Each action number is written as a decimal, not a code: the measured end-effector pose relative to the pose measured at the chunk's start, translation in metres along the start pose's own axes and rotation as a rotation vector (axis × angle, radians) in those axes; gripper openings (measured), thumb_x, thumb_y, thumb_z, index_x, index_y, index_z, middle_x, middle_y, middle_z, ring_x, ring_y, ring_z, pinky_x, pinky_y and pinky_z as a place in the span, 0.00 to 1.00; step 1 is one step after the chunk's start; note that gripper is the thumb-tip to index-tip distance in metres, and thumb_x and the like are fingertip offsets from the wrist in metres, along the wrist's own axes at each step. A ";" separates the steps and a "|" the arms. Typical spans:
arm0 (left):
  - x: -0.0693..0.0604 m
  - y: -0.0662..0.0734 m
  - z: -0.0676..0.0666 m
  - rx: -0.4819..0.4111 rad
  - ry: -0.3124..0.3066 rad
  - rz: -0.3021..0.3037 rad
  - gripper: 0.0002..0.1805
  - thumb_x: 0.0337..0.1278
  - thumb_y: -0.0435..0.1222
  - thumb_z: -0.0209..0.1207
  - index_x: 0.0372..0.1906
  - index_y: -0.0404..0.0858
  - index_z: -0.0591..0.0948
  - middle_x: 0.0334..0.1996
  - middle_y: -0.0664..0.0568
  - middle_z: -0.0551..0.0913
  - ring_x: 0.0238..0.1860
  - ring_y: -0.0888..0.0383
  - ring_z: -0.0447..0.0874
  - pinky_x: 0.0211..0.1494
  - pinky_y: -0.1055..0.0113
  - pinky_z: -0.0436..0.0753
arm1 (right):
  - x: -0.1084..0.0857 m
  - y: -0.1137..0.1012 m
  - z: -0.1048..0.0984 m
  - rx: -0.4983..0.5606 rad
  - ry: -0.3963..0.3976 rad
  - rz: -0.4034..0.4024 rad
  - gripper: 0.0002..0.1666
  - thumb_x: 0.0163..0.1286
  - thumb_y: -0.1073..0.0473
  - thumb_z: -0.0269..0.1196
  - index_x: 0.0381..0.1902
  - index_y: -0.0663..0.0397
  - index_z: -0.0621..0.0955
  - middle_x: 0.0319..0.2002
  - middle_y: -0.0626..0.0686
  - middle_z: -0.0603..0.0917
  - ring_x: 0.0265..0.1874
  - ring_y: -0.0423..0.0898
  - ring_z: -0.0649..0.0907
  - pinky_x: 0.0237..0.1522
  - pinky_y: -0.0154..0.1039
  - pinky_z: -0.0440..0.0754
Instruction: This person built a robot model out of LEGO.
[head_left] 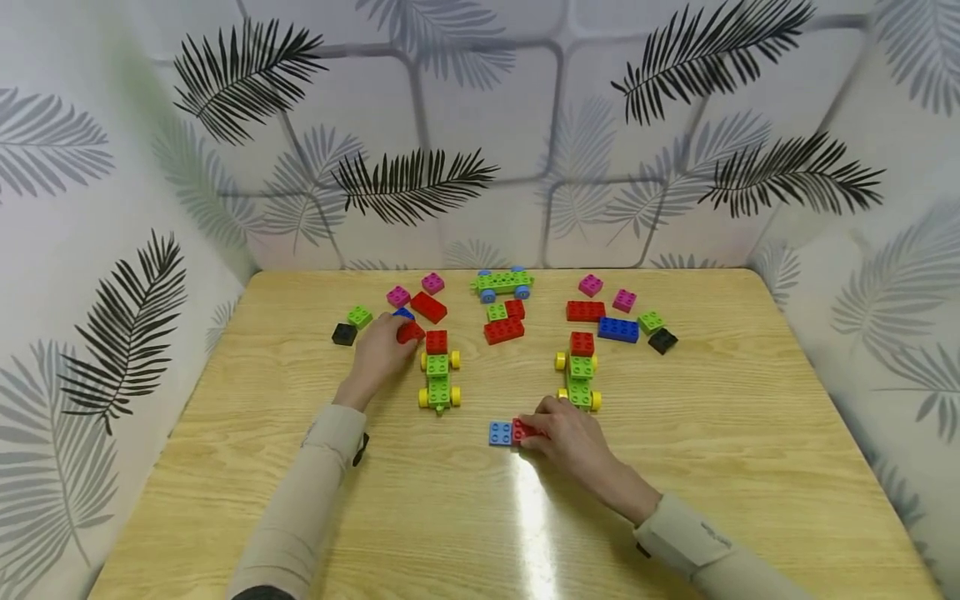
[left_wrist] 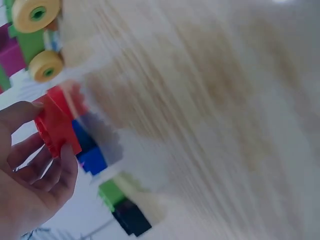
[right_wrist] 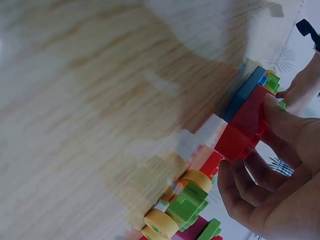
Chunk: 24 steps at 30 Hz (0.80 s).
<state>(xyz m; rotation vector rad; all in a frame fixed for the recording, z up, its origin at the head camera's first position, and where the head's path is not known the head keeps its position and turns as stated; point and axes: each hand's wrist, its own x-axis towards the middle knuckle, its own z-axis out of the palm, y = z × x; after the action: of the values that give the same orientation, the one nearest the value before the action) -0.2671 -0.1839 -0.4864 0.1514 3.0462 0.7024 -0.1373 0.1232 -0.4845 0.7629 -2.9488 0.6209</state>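
At the left of the bricks, my left hand (head_left: 380,346) pinches a red brick (left_wrist: 56,125) between thumb and fingertips. A blue brick (left_wrist: 91,155) lies just beyond it. Near the middle of the table, my right hand (head_left: 573,437) pinches another red brick (right_wrist: 245,122) by its sides. That brick stands against a light blue brick (head_left: 500,433); whether they are joined I cannot tell. Two green wheeled bases with yellow wheels, a left car (head_left: 438,379) and a right car (head_left: 580,379), stand between the hands, each with a red brick at its far end.
A green base with blue wheels (head_left: 504,283) stands at the table's back edge. In front of it lie red bricks (head_left: 504,332) and a small green brick (head_left: 497,312). Pink, green, black, red and blue bricks (head_left: 618,329) lie in groups at both sides. A patterned backdrop (head_left: 480,117) borders the wooden table (head_left: 420,517).
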 end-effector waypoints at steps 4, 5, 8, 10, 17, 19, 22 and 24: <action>-0.018 -0.004 -0.014 -0.054 0.090 0.007 0.23 0.61 0.39 0.61 0.59 0.31 0.76 0.50 0.38 0.76 0.51 0.43 0.75 0.53 0.50 0.77 | -0.002 -0.001 0.000 0.007 -0.002 0.002 0.19 0.56 0.54 0.73 0.47 0.50 0.87 0.34 0.46 0.79 0.32 0.41 0.75 0.30 0.33 0.73; -0.022 -0.004 -0.017 -0.070 0.116 0.005 0.23 0.61 0.38 0.61 0.58 0.31 0.76 0.50 0.39 0.75 0.51 0.43 0.73 0.52 0.49 0.77 | -0.002 -0.001 0.000 0.006 -0.004 0.003 0.19 0.56 0.54 0.73 0.47 0.50 0.87 0.34 0.46 0.79 0.32 0.41 0.75 0.30 0.33 0.73; -0.038 0.000 -0.025 -0.105 0.223 0.019 0.22 0.62 0.36 0.61 0.58 0.31 0.76 0.50 0.39 0.74 0.52 0.42 0.71 0.50 0.47 0.77 | -0.003 -0.001 0.001 0.005 -0.014 0.004 0.19 0.56 0.54 0.72 0.47 0.50 0.87 0.35 0.47 0.79 0.33 0.41 0.75 0.31 0.34 0.73; -0.050 0.007 -0.029 -0.140 0.291 0.057 0.21 0.62 0.34 0.62 0.57 0.31 0.76 0.50 0.39 0.73 0.52 0.42 0.70 0.50 0.47 0.77 | -0.004 0.000 0.002 0.001 -0.026 0.004 0.19 0.57 0.54 0.72 0.47 0.50 0.87 0.35 0.46 0.79 0.32 0.41 0.75 0.30 0.34 0.73; -0.096 0.060 -0.030 -0.264 0.319 0.362 0.20 0.55 0.30 0.66 0.54 0.32 0.80 0.48 0.42 0.76 0.51 0.45 0.72 0.52 0.52 0.77 | -0.003 0.000 0.000 0.020 -0.020 0.002 0.20 0.57 0.54 0.72 0.48 0.51 0.86 0.35 0.47 0.80 0.32 0.41 0.74 0.32 0.33 0.73; -0.108 0.074 -0.023 -0.270 0.237 0.427 0.20 0.54 0.31 0.66 0.54 0.33 0.80 0.49 0.44 0.77 0.52 0.47 0.72 0.54 0.54 0.77 | -0.002 0.000 -0.001 0.020 -0.017 -0.004 0.20 0.57 0.54 0.72 0.48 0.51 0.86 0.34 0.47 0.80 0.32 0.41 0.74 0.31 0.34 0.73; -0.118 0.086 -0.005 -0.245 0.091 0.482 0.19 0.55 0.34 0.67 0.53 0.36 0.81 0.48 0.48 0.78 0.52 0.51 0.73 0.54 0.56 0.77 | -0.002 -0.001 -0.001 0.011 -0.014 -0.014 0.19 0.57 0.54 0.72 0.47 0.51 0.87 0.34 0.47 0.79 0.32 0.42 0.75 0.31 0.34 0.73; -0.122 0.090 0.008 -0.230 0.006 0.497 0.19 0.56 0.35 0.66 0.53 0.37 0.81 0.48 0.49 0.78 0.51 0.52 0.72 0.55 0.58 0.76 | -0.001 -0.001 -0.001 0.006 -0.014 -0.019 0.19 0.57 0.54 0.72 0.47 0.50 0.87 0.33 0.47 0.79 0.31 0.42 0.75 0.30 0.34 0.73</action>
<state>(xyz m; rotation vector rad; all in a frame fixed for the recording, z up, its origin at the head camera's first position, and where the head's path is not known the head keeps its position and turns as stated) -0.1372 -0.1119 -0.4559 0.9205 2.9131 1.0633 -0.1357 0.1232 -0.4837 0.7977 -2.9500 0.6254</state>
